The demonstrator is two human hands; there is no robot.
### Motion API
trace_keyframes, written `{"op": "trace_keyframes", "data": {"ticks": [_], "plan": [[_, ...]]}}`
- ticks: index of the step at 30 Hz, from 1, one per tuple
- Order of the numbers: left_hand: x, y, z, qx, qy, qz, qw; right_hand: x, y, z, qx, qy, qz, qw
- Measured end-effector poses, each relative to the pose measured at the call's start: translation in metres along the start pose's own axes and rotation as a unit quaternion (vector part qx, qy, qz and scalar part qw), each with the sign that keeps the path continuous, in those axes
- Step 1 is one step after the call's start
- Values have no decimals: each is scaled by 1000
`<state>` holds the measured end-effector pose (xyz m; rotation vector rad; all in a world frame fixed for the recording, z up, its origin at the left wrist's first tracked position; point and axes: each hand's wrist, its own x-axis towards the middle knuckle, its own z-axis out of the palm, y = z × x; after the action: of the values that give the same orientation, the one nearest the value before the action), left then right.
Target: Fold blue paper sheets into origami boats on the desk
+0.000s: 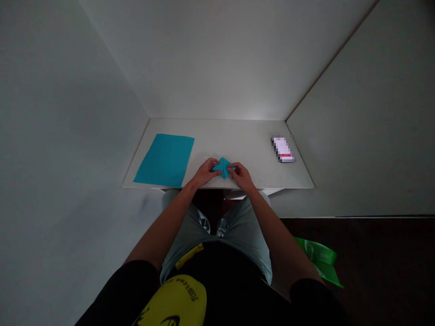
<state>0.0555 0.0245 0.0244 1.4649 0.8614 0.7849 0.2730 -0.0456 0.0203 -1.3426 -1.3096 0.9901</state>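
A small piece of folded blue paper [223, 168], diamond-like in outline with a crease down its middle, is held just above or on the white table [234, 140] near its front edge. My left hand [206, 172] pinches its left corner between thumb and fingers. On the opposite corner, my right hand [240, 175] grips the paper with thumb and fingertips. Whether the paper's underside touches the table I cannot tell. To the left of my hands lies a larger flat sheet of blue paper [165, 159].
A phone [283, 149], blurred by pixels, lies at the table's right side. Walls close in the table at the left, back and right. On the dark floor at lower right sits a green plastic object [321, 258]. My legs are below the front edge.
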Motion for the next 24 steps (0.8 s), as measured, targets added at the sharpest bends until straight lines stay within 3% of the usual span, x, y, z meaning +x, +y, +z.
{"op": "trace_keyframes", "data": {"ticks": [9,16,24], "plan": [[1,10,2,72,32,-13,997,3,-6,-1,-23,-15,32,999],[0,8,7,10,91,-23,995,3,-13,-2,-11,38,20,999],[3,-4,5,-99,169,-19,980,7,-5,-4,45,146,20,988]]}}
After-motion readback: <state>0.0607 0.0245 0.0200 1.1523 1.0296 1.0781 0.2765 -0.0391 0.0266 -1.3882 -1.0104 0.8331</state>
